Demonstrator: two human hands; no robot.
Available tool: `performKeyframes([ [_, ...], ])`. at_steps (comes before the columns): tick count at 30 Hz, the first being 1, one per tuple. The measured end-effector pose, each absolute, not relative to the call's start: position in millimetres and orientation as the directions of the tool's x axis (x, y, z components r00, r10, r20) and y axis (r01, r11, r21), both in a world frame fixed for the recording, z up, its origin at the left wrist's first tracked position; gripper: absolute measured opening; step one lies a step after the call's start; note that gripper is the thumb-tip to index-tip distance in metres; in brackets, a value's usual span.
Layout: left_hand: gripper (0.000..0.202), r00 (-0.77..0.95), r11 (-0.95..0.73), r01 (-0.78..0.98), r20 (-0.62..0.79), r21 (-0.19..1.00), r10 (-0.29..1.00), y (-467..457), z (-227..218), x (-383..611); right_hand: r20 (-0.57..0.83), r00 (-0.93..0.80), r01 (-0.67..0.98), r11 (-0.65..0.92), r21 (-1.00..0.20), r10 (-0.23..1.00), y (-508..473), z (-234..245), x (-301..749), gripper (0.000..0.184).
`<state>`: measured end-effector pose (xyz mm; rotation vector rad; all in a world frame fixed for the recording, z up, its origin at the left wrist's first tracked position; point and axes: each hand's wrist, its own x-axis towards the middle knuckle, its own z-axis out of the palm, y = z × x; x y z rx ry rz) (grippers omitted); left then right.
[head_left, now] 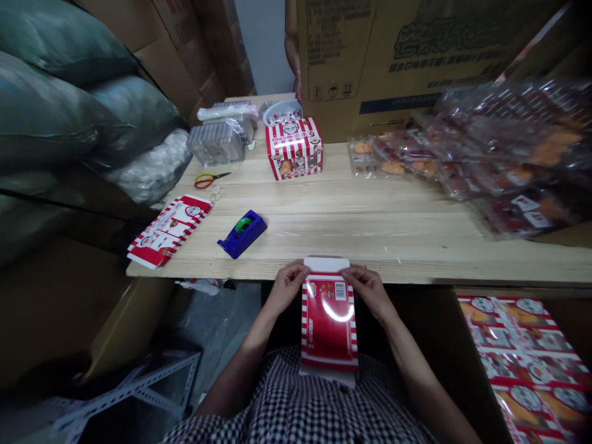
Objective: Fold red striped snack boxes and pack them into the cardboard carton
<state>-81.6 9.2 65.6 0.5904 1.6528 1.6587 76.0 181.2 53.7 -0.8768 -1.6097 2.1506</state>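
A red and white striped carton with a barcode lies in front of my body, its white end flap pointing at the table edge. My left hand pinches the carton's upper left corner by the flap. On the opposite corner, my right hand grips it between thumb and fingers. Ahead on the table are a blue tape dispenser with a green roll and, to its left, flat striped cartons. Farther back stands a formed striped box.
Red-and-yellow-handled scissors lie left on the wooden table. Clear plastic packs stand behind them. Bagged toy sets pile up at right, before a large cardboard box. Another person's arm shows beside it. Finished-looking boxes fill the lower right.
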Motion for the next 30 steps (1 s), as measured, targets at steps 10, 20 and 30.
performKeyframes([
  [10, 0.033, -0.676, -0.057, -0.43, -0.279, 0.901, 0.683, 14, 57, -67, -0.321, -0.69, -0.015, -0.456, -0.89, 0.649, 168, 37, 84, 0.027],
  [20, 0.016, -0.613, -0.064, -0.516, -0.316, 0.854, 0.724, 27, 62, -59, -0.418, -0.833, 0.018, -0.738, -0.674, 0.362, 179, 48, 87, 0.056],
  [30, 0.036, -0.449, 0.001, -0.548, -0.295, 0.836, 0.843, 33, 59, -73, -0.383, -0.867, 0.025, -0.74, -0.672, 0.319, 190, 35, 83, 0.035],
])
